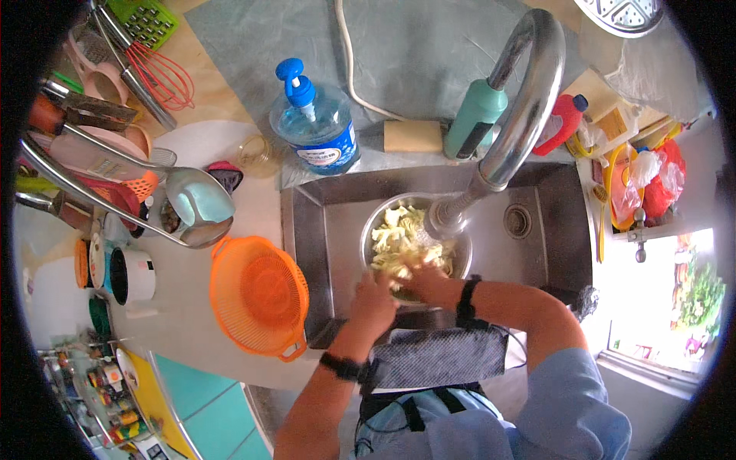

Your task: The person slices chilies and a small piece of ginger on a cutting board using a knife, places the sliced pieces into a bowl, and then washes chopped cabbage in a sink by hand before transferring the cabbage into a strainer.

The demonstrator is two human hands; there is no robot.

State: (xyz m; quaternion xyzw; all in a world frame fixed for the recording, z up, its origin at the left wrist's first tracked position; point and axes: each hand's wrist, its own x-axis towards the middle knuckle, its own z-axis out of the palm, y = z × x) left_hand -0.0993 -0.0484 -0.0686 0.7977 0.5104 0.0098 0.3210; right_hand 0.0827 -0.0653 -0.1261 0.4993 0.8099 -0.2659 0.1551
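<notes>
In the sink [491,264] stands a round metal bowl [367,244] full of pale yellow-green vegetable pieces [402,230] that look like cauliflower florets. The spray head of the faucet [447,220] hangs over the bowl's right side. My left hand [374,303] is at the bowl's near-left rim, its fingertips smeared by motion. Reaching in over the near side, my right hand [431,286] touches the vegetable pieces. Blur hides its fingers, so I cannot make out whether it grips a piece.
An orange plastic colander [264,295] sits on the counter left of the sink. Behind the sink stand a blue pump bottle [314,123], a tan block [412,137], a green bottle [475,119] and a red bottle [560,124]. Ladles [201,198] and a whisk [162,75] lie far left.
</notes>
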